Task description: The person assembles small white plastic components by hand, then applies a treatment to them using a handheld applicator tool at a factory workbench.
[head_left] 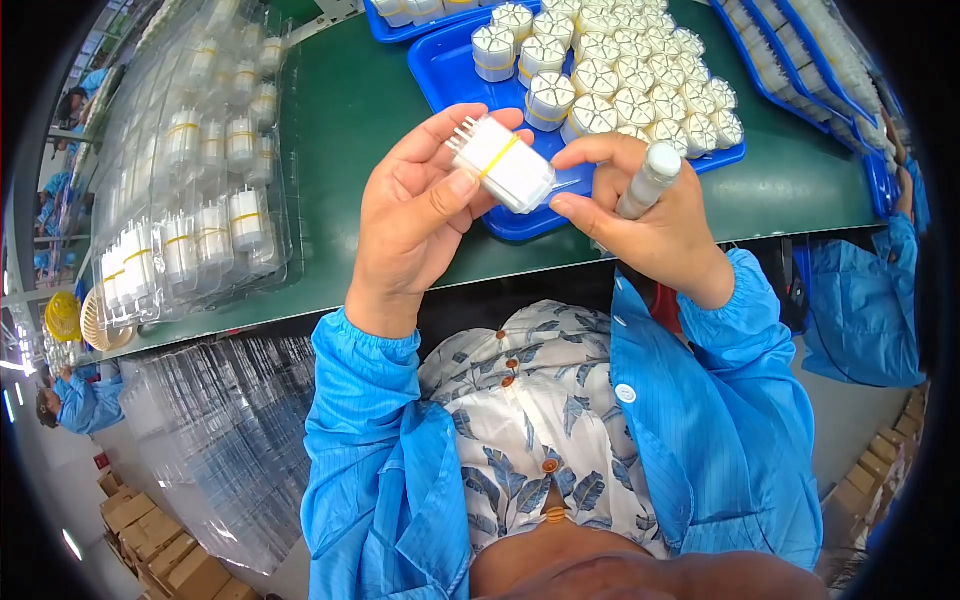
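In my left hand (pixel 415 205) is a bundle of white plastic pieces (pixel 503 166) bound by a yellow rubber band. Thin white prongs stick out of its upper left end, by my fingers. My right hand (pixel 650 205) is closed round a translucent whitish tube (pixel 650 182) with a rounded top, which slants up out of the fist. The right thumb and index finger are close to the bundle's lower right end, where a thin clear tip shows between them and the bundle. I cannot make out what that tip belongs to.
Behind my hands a blue tray (pixel 450 75) holds many similar round white bundles. At the left, clear plastic blister trays (pixel 190 180) with banded bundles stand on the green table (pixel 335 190). More blue trays (pixel 840 90) are at the far right, near another person's blue sleeve (pixel 865 310).
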